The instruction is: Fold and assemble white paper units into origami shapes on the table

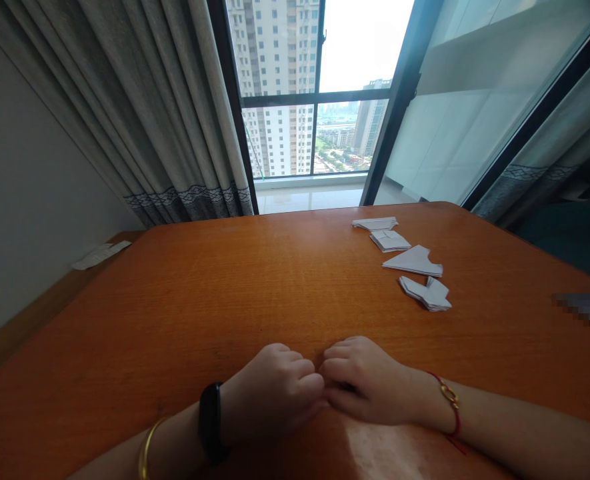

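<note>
My left hand (279,387) rests on the brown wooden table (235,287) near its front, its fingers curled into a fist. Against it lies my right hand (365,383), also curled, the two touching at the fingertips and thumbs. Nothing shows in either hand. Beyond my right hand, folded white papers lie in a line: a notched, bent piece (426,293) nearest, then a pointed piece (415,261), a squarish packet (389,241) and a flat long piece (375,223) farthest away.
A white paper strip (102,255) lies on a ledge at the left. Grey curtains (175,120) hang behind the table's far left edge, and a window (317,100) stands beyond. At the right edge there is a blurred grey patch (587,310).
</note>
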